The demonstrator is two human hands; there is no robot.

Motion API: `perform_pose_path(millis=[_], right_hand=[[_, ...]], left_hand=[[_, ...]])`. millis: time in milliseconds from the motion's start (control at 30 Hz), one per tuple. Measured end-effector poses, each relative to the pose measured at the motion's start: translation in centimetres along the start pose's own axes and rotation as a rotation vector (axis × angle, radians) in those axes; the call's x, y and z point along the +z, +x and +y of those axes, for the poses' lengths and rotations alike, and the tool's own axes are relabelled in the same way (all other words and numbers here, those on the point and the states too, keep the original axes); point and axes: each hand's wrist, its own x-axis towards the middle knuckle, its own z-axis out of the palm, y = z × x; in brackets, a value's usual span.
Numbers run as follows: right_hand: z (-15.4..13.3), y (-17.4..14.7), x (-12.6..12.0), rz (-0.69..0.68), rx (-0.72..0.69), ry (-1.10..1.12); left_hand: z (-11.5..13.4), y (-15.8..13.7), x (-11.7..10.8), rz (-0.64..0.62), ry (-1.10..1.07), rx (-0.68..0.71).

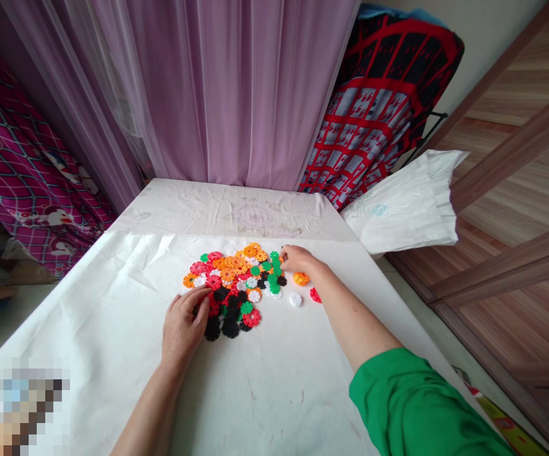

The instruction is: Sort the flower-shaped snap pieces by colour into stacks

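A loose pile of flower-shaped plastic discs (229, 273) in orange, red, white, green and black lies on the white-covered table (265, 386). At the pile's near left edge, my left hand (185, 326) rests against red and black discs (213, 326), its fingers bent and the thumb apart from them. My right hand (297, 258) is at the far right side, beside the green discs (275, 269). Its fingertips are pinched together; whatever lies between them is too small to make out.
Right of the pile sit an orange disc stack (301, 278), a white disc stack (296, 299) and red discs (315, 295), partly behind my right forearm. A white bag (402, 206) stands at the table's right edge. Purple curtains (250, 95) hang behind the table.
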Motion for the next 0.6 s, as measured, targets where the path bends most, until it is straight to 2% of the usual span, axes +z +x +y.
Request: perform_pose_path(millis=[167, 300, 433, 600], right_hand=[[0.0, -0.8, 0.4, 0.030, -0.084, 0.146], [1.7, -1.7, -0.5, 0.085, -0.189, 0.476], [4.4, -2.8, -1.8, 0.124, -0.092, 0.642], [6.7, -4.7, -2.0, -0.006, 0.061, 0.688]], left_hand=[[0.1, 0.1, 0.0, -0.005, -0.007, -0.002], [0.1, 0.1, 0.0, -0.003, -0.010, -0.005], [0.1, 0.1, 0.0, 0.004, -0.005, -0.002], [0.0, 0.1, 0.0, 0.007, 0.006, -0.008]])
